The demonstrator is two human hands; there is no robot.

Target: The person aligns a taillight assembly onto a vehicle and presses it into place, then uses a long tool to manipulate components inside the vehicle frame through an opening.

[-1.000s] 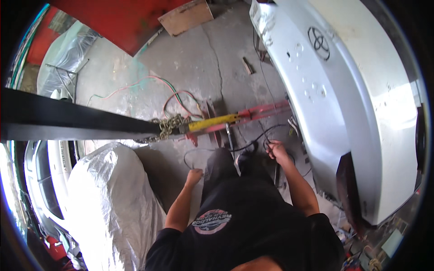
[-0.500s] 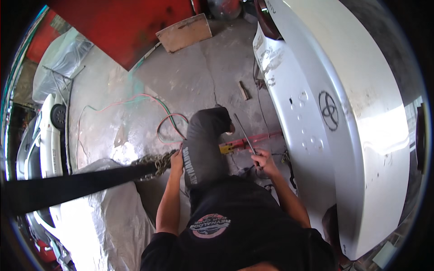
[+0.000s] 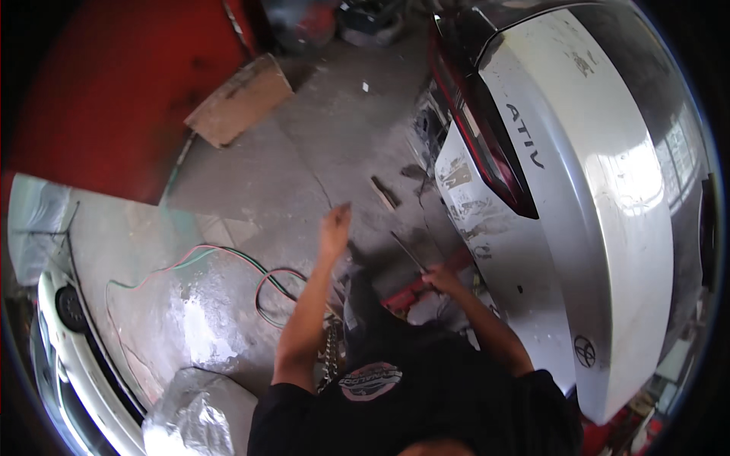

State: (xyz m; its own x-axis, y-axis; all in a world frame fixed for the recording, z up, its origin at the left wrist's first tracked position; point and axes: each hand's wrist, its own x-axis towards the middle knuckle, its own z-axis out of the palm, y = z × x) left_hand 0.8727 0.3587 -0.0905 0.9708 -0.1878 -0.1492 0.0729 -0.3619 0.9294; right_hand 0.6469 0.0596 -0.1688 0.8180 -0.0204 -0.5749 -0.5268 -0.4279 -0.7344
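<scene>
My right hand (image 3: 441,279) is closed around the lower end of a long, thin metal bar (image 3: 409,251). The bar's free end points forward and left over the floor, to the left of a silver car's rear (image 3: 547,251). My left hand (image 3: 335,226) reaches forward above the floor, its fingers too smeared to read; nothing shows clearly in it. A metal chain (image 3: 331,356) hangs beside my left forearm, close to my body. Past the bar's tip, a short wooden piece (image 3: 383,194) lies on the floor.
Red and green hoses (image 3: 228,251) curl across the concrete at left. A brown board (image 3: 239,100) leans by a large red panel (image 3: 114,91). Plastic sheeting (image 3: 199,414) covers something at lower left, near a white car (image 3: 72,334). Red metal equipment (image 3: 403,296) lies beside my legs.
My left hand has left the chain beside my thigh and swung forward. The view has shifted toward the silver car's tail light. My right hand still holds the bar.
</scene>
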